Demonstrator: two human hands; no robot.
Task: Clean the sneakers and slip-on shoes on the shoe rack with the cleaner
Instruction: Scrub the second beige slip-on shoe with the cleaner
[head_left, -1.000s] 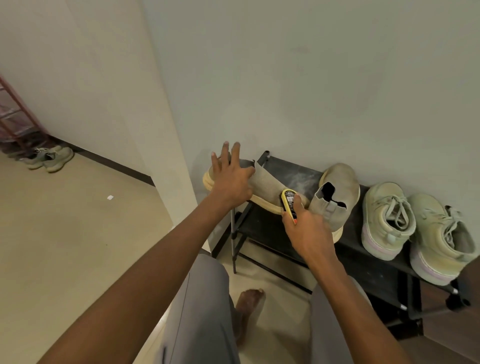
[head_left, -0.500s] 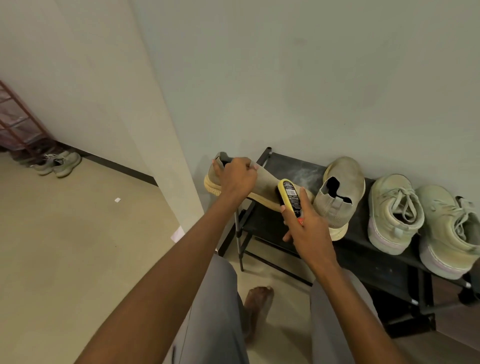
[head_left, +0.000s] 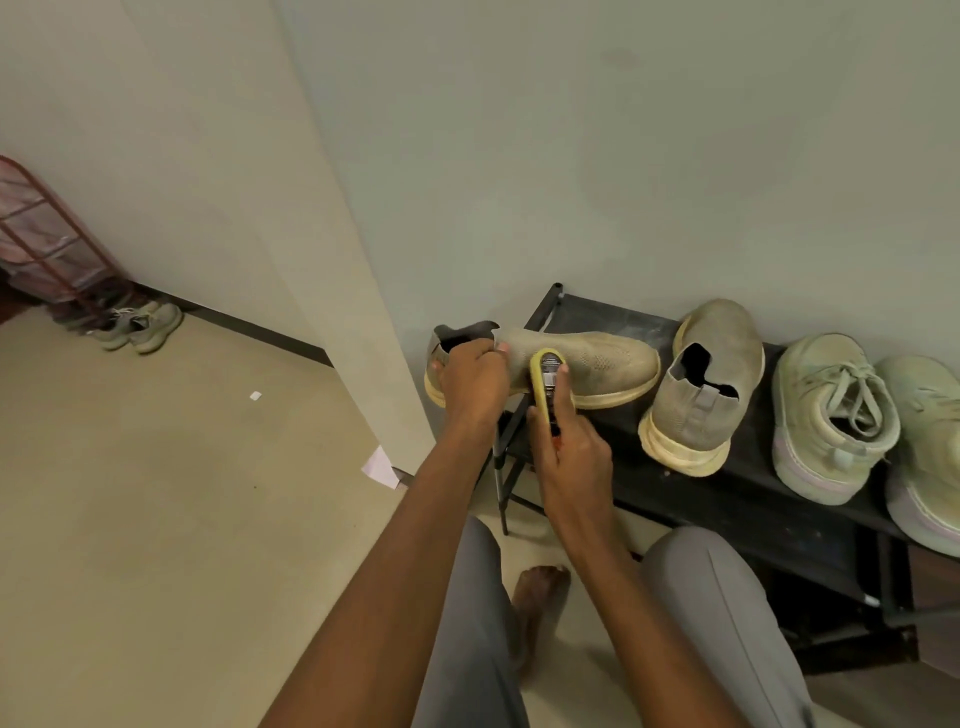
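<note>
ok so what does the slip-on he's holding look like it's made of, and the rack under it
The held slip-on shoe looks like a beige knit fabric upper, going by the fine perforated weave, on a matte cream sole that seems to be rubber or foam. The shoe rack appears to be thin black tubing, probably metal, with a dusty dark shelf, possibly fabric.

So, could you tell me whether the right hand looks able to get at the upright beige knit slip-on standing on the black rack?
Probably yes: the upright beige knit slip-on stands uncovered just right of the right hand, but that hand grips the yellow cleaner, so it isn't free.
</note>
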